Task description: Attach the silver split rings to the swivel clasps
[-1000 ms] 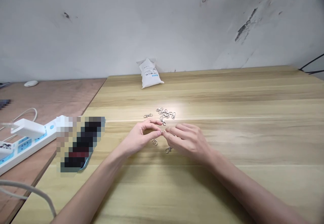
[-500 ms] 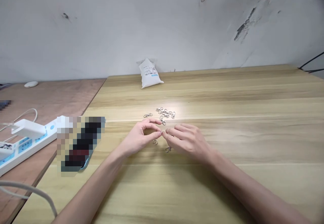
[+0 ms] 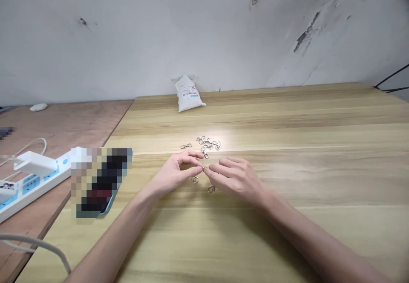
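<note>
Two hands meet at the middle of the light wooden desk (image 3: 287, 180). The left hand (image 3: 174, 174) curls in a loose ring, thumb and forefinger tips pressed together. The right hand (image 3: 234, 176) lies palm down, and its fingers (image 3: 220, 168) stretch toward 9 o'clock to meet them. Both pinch one tiny metal piece (image 3: 204, 168) where the fingertips touch. It is too small to tell what kind of piece it is. Both forearms run in low from 6 o'clock, resting near the desk top.

One split ring (image 3: 194, 180) lies just below the pinch, at 7 o'clock from it. One swivel clasp (image 3: 211, 189) lies at 5 o'clock, beside the right thumb. At 12 o'clock, a little apart, sits one heap of clasps (image 3: 209, 143), too tangled to count. One lone clasp (image 3: 186, 146) lies to its 9 o'clock.

One white pouch (image 3: 188, 93) stands at the far edge by the wall. One white power strip (image 3: 32, 180) lies well away at 9 o'clock, on the neighbouring brown desk.
</note>
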{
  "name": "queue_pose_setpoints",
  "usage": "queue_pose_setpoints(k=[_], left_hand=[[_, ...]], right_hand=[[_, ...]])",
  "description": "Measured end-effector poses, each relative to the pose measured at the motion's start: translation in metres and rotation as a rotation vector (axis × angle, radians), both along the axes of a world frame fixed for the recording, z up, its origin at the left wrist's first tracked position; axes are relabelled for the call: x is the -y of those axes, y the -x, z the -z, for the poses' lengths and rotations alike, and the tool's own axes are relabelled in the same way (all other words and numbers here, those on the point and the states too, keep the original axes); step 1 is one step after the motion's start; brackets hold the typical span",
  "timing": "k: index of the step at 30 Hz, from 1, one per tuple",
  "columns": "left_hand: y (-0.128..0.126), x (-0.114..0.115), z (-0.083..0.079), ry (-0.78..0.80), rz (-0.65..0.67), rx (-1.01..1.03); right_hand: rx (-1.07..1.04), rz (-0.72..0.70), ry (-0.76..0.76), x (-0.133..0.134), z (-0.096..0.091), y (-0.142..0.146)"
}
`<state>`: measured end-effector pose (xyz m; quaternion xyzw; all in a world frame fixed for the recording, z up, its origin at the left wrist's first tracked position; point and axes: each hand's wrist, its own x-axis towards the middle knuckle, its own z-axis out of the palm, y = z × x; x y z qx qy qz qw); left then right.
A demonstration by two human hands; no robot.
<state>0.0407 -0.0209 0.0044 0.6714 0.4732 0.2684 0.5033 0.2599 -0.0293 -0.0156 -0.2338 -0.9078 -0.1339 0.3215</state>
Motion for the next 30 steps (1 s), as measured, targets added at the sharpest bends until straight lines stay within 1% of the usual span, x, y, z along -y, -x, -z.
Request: queue_pose_setpoints(k=[5,7,8,10,13,16,18,22,26,28,30], left_hand=[[-0.001,0.001,0.0,0.003,-0.001,-0.016],[-0.002,0.002,0.0,-0.048,-0.016,-0.053],[-0.003,0.003,0.0,-0.099,-0.024,-0.081],[-0.005,0.005,-0.001,-0.249,-0.037,-0.145],[-0.009,0.01,-0.003,-0.468,-0.038,-0.227],[-0.013,0.013,-0.004,-0.607,-0.046,-0.3],[-0.014,0.013,-0.003,-0.714,-0.048,-0.361],[-0.014,0.012,-0.003,-0.907,-0.039,-0.467],[-0.011,0.011,-0.005,-0.983,-0.076,-0.495],[-0.01,0.011,-0.006,-1.015,-0.092,-0.487],[-0.009,0.011,-0.006,-1.056,-0.099,-0.475]], right_hand=[[-0.014,-0.015,0.016,0.001,0.0,0.001],[-0.036,-0.005,0.05,0.001,0.001,0.002],[-0.051,0.006,0.064,0.0,0.001,0.003],[-0.079,0.03,0.074,0.0,0.002,0.004],[-0.11,0.056,0.05,-0.001,0.002,0.005],[-0.136,0.084,0.035,-0.001,0.001,0.006],[-0.153,0.099,0.069,-0.001,0.0,0.006],[-0.246,0.147,0.219,-0.003,0.0,0.006],[-0.277,0.168,0.404,-0.003,0.0,0.006],[-0.262,0.148,0.534,-0.002,-0.001,0.006],[-0.264,0.117,0.721,0.0,-0.005,0.005]])
